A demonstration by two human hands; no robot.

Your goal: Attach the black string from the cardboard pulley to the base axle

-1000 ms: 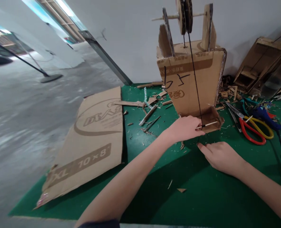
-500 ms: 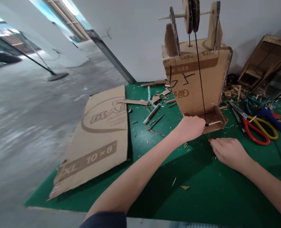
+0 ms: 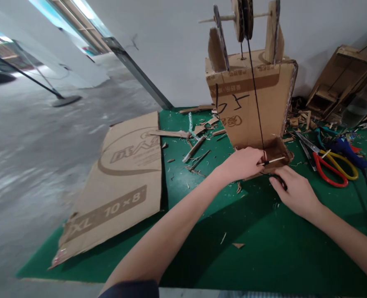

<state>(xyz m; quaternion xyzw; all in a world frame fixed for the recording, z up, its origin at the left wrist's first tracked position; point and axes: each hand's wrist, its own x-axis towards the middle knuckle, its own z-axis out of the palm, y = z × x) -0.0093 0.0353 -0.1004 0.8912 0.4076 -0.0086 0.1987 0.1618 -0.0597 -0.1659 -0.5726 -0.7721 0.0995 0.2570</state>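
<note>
A tall cardboard tower stands on the green mat, with a pulley wheel on a wooden axle at its top. A black string runs from the wheel down the front face. My left hand is closed at the tower's foot, pinching a thin wooden stick that the string is tied to. My right hand lies just below and right of it, fingers curled on the loose black end of the string.
A large flat cardboard sheet printed "10×8" covers the mat's left part. Cardboard scraps lie behind it. Red and yellow scissors and a blue tool lie right of the tower. More cardboard pieces lean on the wall.
My right hand has moved up toward the tower's foot and now holds the string's loose end. My left hand stays on the stick. The view has shifted slightly.
</note>
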